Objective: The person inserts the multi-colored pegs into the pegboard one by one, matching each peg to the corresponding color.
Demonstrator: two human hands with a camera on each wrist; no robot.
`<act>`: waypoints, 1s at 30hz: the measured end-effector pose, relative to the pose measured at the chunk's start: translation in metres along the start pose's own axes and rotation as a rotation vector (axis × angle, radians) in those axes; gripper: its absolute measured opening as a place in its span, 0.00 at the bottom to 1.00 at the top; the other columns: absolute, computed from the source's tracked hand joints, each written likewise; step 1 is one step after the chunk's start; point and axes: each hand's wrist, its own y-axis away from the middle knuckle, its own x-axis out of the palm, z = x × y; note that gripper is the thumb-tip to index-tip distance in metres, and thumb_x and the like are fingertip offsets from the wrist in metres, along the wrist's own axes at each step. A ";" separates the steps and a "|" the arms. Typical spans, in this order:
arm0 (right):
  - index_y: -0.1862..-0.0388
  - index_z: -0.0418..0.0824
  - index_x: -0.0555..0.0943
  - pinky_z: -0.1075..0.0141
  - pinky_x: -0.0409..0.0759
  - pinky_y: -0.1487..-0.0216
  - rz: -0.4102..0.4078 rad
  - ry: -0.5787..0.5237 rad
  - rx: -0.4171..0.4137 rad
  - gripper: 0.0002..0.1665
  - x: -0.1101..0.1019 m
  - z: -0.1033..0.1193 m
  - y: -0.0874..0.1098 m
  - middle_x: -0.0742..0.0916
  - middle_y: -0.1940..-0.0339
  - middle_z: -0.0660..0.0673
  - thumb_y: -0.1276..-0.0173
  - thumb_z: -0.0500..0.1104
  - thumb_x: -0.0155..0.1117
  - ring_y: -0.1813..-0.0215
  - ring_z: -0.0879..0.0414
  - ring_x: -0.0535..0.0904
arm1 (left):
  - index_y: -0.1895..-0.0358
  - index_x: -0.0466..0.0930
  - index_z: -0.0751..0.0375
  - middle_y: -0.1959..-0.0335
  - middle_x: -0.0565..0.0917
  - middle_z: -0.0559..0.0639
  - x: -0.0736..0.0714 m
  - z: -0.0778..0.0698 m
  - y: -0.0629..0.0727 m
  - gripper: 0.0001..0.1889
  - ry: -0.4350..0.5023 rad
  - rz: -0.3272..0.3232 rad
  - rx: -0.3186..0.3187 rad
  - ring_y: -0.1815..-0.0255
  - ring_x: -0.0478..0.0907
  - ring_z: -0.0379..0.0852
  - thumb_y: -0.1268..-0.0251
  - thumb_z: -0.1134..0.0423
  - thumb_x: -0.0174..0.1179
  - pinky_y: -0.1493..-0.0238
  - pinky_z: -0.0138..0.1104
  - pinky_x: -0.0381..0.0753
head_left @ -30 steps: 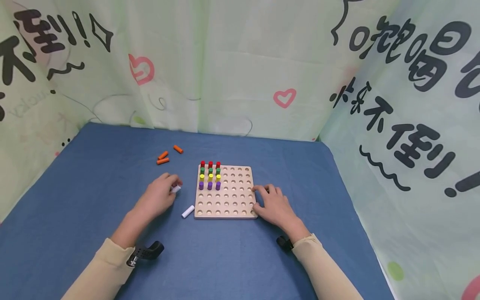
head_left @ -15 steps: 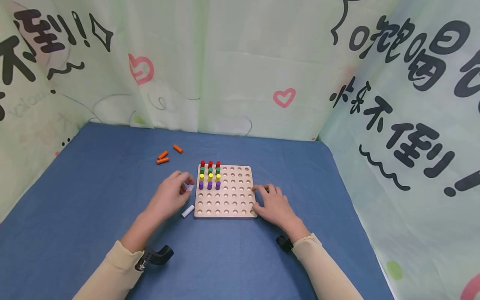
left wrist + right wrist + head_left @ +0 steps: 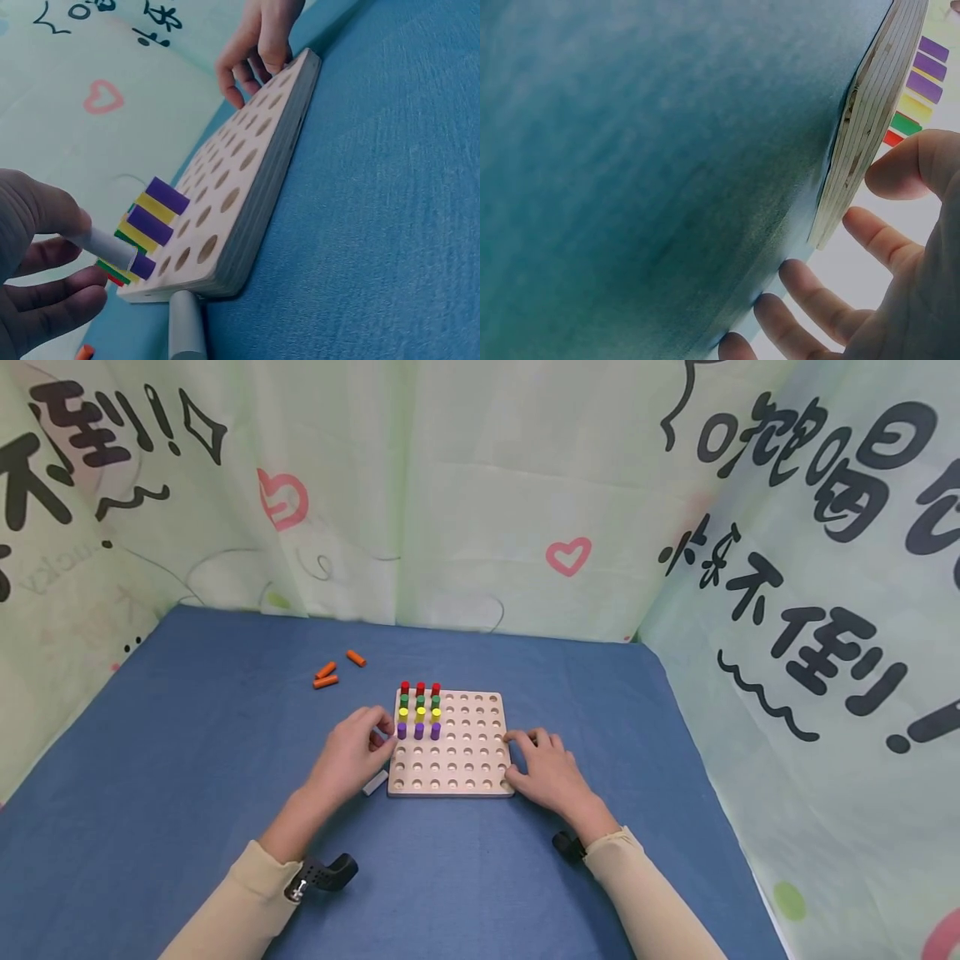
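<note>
My left hand (image 3: 354,750) pinches a white peg (image 3: 109,246) between thumb and fingers at the left edge of the wooden pegboard (image 3: 457,767). In the left wrist view the peg slants over the board's corner, its lower end overlapping a purple peg (image 3: 143,265). Red, green, yellow and purple pegs (image 3: 419,732) stand upright in rows at the board's far left, three to a color. On the board's right edge rests my right hand (image 3: 547,770), fingers spread and lightly bent, with thumb and index fingertip at the rim. A second white peg (image 3: 375,783) lies beside the left edge.
Three orange pegs (image 3: 326,681) lie on the blue tablecloth (image 3: 225,710), beyond and left of the board. Printed curtains (image 3: 480,510) close off the back and both sides of the table. Several holes on the board's right and near parts hold no pegs.
My left hand has moved right, carrying the white peg from the cloth up to the board's left edge. My right hand stays in place on the right rim.
</note>
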 end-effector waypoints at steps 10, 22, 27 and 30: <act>0.29 0.55 0.73 0.35 0.71 0.39 0.004 0.005 -0.002 0.29 -0.002 0.001 0.000 0.75 0.33 0.37 0.30 0.49 0.58 0.33 0.34 0.70 | 0.60 0.80 0.55 0.60 0.82 0.52 0.008 0.003 -0.003 0.05 -0.079 -0.022 0.019 0.58 0.79 0.49 0.31 0.63 0.68 0.62 0.41 0.79; 0.29 0.55 0.73 0.36 0.71 0.40 0.004 0.009 0.005 0.29 -0.001 0.002 0.001 0.75 0.33 0.37 0.30 0.50 0.58 0.33 0.34 0.70 | 0.60 0.82 0.53 0.61 0.83 0.49 0.011 0.004 -0.002 0.05 -0.145 -0.021 0.038 0.57 0.79 0.50 0.32 0.61 0.69 0.57 0.45 0.82; 0.29 0.55 0.73 0.36 0.71 0.40 0.000 0.007 0.003 0.29 0.000 0.002 0.002 0.75 0.33 0.37 0.30 0.50 0.57 0.33 0.34 0.70 | 0.58 0.83 0.53 0.61 0.84 0.49 0.012 0.004 -0.002 0.05 -0.155 -0.017 0.047 0.59 0.77 0.49 0.32 0.61 0.69 0.58 0.44 0.79; 0.29 0.55 0.73 0.36 0.71 0.39 -0.004 0.004 0.001 0.29 0.000 0.001 0.001 0.75 0.33 0.37 0.29 0.49 0.56 0.33 0.34 0.70 | 0.58 0.83 0.53 0.61 0.84 0.49 0.013 0.004 -0.002 0.05 -0.156 -0.018 0.057 0.61 0.75 0.48 0.32 0.61 0.69 0.60 0.42 0.77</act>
